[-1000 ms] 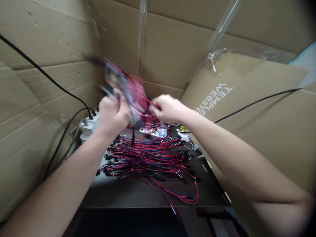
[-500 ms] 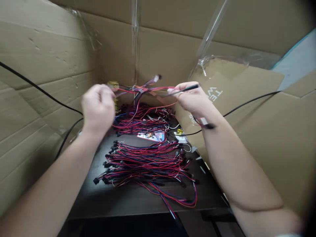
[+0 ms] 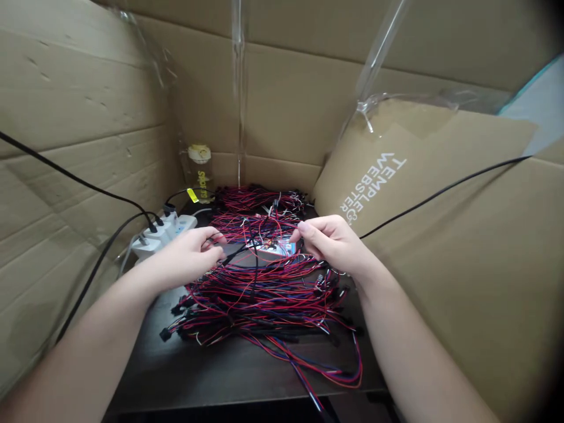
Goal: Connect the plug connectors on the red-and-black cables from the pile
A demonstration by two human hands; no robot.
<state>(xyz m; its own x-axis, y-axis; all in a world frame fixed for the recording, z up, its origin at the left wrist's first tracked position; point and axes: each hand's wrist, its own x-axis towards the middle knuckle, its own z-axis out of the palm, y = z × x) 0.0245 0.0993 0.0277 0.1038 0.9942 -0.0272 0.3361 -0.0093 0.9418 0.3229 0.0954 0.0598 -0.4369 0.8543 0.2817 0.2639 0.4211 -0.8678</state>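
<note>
A wire harness (image 3: 255,238) with thin black, red and dark wires is held between my two hands, above the middle of the table. My left hand (image 3: 194,254) curls its fingers around its black wires, with a small gap between thumb and forefinger. Thumb and fingertips of my right hand (image 3: 330,242) pinch the red and dark wires at the other end. A black strand hangs down from the harness's middle. Under both hands lies a near pile of wire harnesses (image 3: 268,299), red, blue and black with black connectors. A second pile of harnesses (image 3: 255,200) lies behind it.
A white power strip (image 3: 152,238) with black plugs stands at the left. Behind it is a yellow-labelled roll or jar (image 3: 200,170). A printed card (image 3: 282,247) lies between the piles. Cardboard walls (image 3: 282,106) enclose the table (image 3: 211,376); black cables run along both sides.
Both hands have come down and nearer, bringing the harness from in front of the back wall to just above the piles. The harness hangs looser, and the power strip is now uncovered.
</note>
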